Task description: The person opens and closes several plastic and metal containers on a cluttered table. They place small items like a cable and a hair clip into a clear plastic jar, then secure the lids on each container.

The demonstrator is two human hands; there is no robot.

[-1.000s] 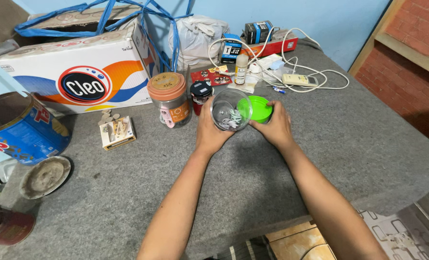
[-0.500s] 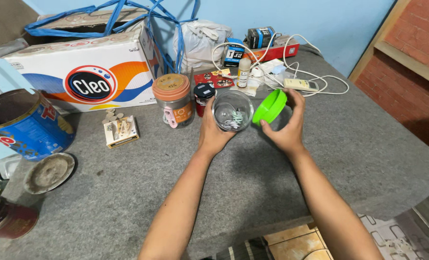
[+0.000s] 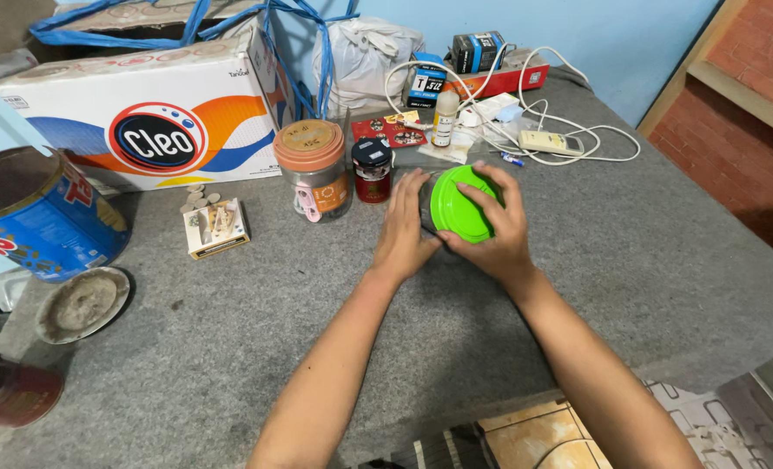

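Two hands: both meet at one small jar in the head view, near the middle of the grey tabletop (image 3: 230, 347).
Left hand (image 3: 406, 233): fingers curled round the left side of the clear jar (image 3: 426, 201), gripping it.
Right hand (image 3: 493, 236): fingers spread and closed over the green lid (image 3: 459, 207), pressing it onto the jar's mouth.
Clear jar: mostly hidden by lid and fingers; only a sliver of its wall shows, so its contents cannot be told.
Just left of the hands: a dark jar with a black cap (image 3: 372, 169), then a jar with an orange lid (image 3: 311, 167).
Farther left: a small open box (image 3: 214, 228), a big printed carton (image 3: 148, 113), a blue tin (image 3: 39, 217).
Behind: white cables (image 3: 578, 143) and small boxes against the blue wall.
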